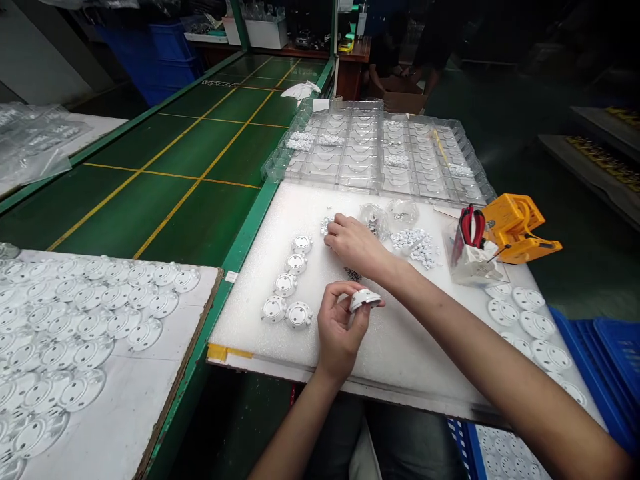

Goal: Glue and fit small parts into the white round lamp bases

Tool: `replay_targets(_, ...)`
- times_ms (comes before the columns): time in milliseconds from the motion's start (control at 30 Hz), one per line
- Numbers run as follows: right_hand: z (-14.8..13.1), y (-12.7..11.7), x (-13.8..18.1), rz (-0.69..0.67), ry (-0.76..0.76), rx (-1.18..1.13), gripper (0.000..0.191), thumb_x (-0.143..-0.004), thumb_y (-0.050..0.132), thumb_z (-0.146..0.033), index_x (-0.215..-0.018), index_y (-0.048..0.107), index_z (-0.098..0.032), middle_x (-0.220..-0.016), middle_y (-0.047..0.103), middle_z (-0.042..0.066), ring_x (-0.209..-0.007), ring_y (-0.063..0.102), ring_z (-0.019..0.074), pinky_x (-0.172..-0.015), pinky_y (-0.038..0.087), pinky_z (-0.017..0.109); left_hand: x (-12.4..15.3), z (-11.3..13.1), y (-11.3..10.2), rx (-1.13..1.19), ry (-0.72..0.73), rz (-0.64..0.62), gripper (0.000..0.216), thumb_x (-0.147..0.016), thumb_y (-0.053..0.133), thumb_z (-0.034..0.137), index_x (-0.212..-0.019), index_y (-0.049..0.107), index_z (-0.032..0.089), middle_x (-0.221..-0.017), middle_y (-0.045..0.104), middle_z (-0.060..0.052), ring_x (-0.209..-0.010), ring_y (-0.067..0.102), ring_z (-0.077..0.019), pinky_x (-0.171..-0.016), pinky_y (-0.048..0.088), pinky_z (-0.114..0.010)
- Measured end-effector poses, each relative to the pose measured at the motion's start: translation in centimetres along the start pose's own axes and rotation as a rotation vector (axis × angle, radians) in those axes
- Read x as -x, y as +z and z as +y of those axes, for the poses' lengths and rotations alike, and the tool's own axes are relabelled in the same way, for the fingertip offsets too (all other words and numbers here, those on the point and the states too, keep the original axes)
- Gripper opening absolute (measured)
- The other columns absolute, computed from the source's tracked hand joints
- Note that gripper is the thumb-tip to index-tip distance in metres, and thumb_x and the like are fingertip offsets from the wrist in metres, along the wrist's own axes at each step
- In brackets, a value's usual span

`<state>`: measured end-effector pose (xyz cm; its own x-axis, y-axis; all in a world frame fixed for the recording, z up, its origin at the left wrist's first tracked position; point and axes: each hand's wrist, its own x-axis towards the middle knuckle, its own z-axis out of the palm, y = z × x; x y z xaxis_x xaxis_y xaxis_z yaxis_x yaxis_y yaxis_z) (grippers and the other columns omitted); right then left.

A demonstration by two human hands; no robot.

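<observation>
Apart at centre frame, the left hand (341,328) grips a white plastic housing (364,300); the right hand (354,244) touches small silver parts (327,224) on a white foam sheet (250,313).

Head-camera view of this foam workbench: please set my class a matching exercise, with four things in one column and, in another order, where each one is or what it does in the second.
Things:
1. left hand
2. right hand
3. red-handled pliers
4. clear plastic tray

Places or states:
A. stands in a clear plastic box
B. holds a white round part
C. lies beyond the white foam sheet
D. is beside small silver pieces

Pairs: 1-B, 2-D, 3-A, 4-C
</observation>
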<state>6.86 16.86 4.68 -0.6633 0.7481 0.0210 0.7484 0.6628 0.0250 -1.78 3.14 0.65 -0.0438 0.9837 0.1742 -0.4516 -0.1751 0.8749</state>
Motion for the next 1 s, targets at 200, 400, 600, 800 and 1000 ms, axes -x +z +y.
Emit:
replay_targets(200,-0.7,-1.6,-1.1,-0.024,-0.004,-0.033,0.021,-0.092,0.054,-0.001,-0.091,0.073,-0.009,-0.095,0.072,0.017,-0.103,0.061,0.0291,-0.083,0.046,0.037,-0.2,-0.1,0.0,0.039,-0.002,0.043,0.023,-0.09,0.077,0.033,-0.093,0.057,0.021,-0.097,0.065,0.0,-0.075,0.076,-0.0142,-0.075,0.06,-0.028)
replay_targets(400,-0.9,-4.3,7.1,0.193,0.158,-0.253,0.012,-0.091,0.058,-0.008,-0.099,0.064,-0.014,-0.096,0.067,0.007,-0.078,0.063,0.0169,-0.066,0.048,0.029,-0.1,0.0,-0.2,0.015,-0.062,0.091,0.025,-0.088,0.078,0.036,-0.094,0.059,0.02,-0.098,0.065,0.0,-0.078,0.076,-0.0147,-0.079,0.061,-0.03)
replay_targets(600,-0.3,0.0,18.3,0.332,0.201,-0.396,0.016,-0.095,0.053,-0.005,-0.099,0.06,-0.019,-0.093,0.064,0.004,-0.074,0.065,0.015,-0.065,0.052,0.026,-0.4,0.4,0.1,0.015,-0.113,0.013,0.022,-0.087,0.08,0.032,-0.093,0.062,0.02,-0.095,0.067,0.0,-0.079,0.078,-0.0157,-0.08,0.061,-0.029)
replay_targets(800,-0.3,2.8,20.1,0.392,0.219,-0.38,0.018,-0.096,0.054,-0.005,-0.101,0.061,-0.02,-0.099,0.07,0.007,-0.09,0.07,0.0203,-0.076,0.058,0.031,-0.1,0.0,1.9,0.027,-0.213,0.034,0.027,-0.085,0.082,0.037,-0.094,0.063,0.019,-0.095,0.069,-0.001,-0.08,0.077,-0.0155,-0.083,0.06,-0.03)
replay_targets(1000,-0.9,3.4,19.9,0.553,0.349,-0.388,0.017,-0.099,0.058,-0.014,-0.111,0.068,-0.021,-0.098,0.069,0.007,-0.087,0.07,0.0192,-0.077,0.06,0.031,0.3,-1.2,3.1,0.053,-0.266,-0.017,0.028,-0.083,0.083,0.037,-0.09,0.062,0.019,-0.092,0.07,-0.001,-0.076,0.075,-0.0153,-0.081,0.06,-0.031)
